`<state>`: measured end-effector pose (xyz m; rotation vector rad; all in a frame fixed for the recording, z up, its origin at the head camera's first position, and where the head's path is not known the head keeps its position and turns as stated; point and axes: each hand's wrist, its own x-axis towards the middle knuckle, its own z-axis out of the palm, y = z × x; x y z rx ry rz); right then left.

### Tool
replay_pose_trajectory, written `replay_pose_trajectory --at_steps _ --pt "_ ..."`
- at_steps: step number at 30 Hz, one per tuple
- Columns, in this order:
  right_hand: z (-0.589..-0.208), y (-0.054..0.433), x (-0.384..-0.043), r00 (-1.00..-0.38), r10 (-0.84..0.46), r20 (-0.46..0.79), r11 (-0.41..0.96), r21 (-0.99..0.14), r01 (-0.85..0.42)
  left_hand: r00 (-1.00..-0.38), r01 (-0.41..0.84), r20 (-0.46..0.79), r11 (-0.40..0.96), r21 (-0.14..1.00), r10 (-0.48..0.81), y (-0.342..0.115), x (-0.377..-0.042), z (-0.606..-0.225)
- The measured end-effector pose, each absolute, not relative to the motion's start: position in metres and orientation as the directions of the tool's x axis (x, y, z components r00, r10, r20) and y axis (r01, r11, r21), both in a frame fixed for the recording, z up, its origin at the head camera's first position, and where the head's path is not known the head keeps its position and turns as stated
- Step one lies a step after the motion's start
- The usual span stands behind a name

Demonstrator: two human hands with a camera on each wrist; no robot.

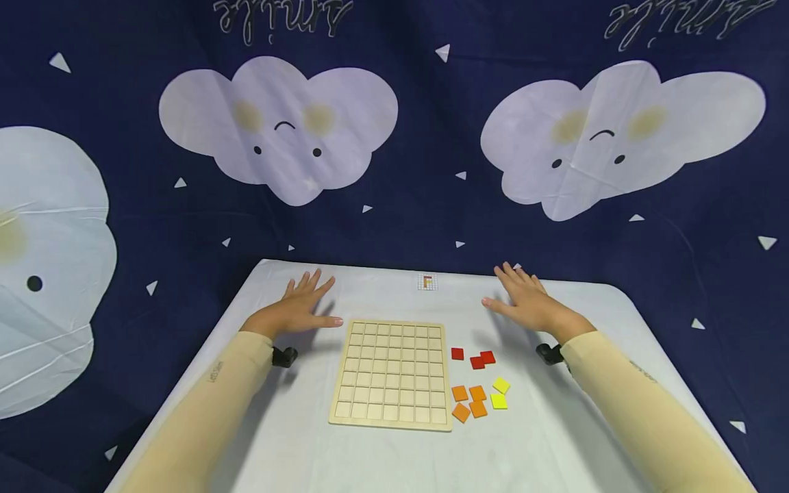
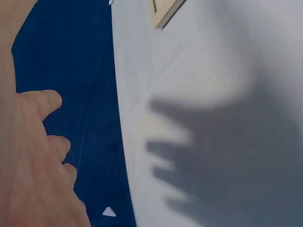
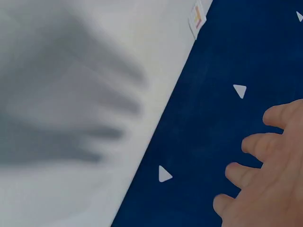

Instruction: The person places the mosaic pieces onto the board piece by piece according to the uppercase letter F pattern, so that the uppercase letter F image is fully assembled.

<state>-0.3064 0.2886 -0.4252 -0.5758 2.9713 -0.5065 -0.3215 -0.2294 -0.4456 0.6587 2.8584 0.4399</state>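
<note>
White table [image 1: 394, 462]; left hand [image 1: 294, 311], right hand [image 1: 529, 305] well apart, fingers [image 1: 314, 280] spread, released; tiles [image 1: 477, 393] beside right edge of grid board [image 1: 392, 378].

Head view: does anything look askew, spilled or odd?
The two full clouds on the backdrop look odd: they are upside down, mouths above eyes. Right of the board, the tiles lie at mixed angles, seemingly just loose. Nothing looks spilled or damaged.
</note>
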Motion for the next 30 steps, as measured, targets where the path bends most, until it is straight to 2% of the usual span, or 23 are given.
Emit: replay_pose_trajectory --at_steps 6,13,30 --pt "-0.440 0.289 -0.299 -0.917 -0.398 -0.028 0.853 -0.378 -0.359 -0.881 0.390 -0.091 0.821 0.417 0.465 -0.227 -0.312 -0.464" --pt "-0.462 0.289 -0.294 -0.925 -0.375 -0.059 0.841 -0.442 -0.313 -0.877 0.353 -0.114 0.788 0.504 0.466 -0.227 -0.300 -0.486" --pt "-0.493 0.270 -0.276 -0.905 -0.417 -0.082 0.793 -0.519 -0.318 -0.856 0.357 -0.102 0.724 0.591 0.506 -0.200 -0.265 -0.509"
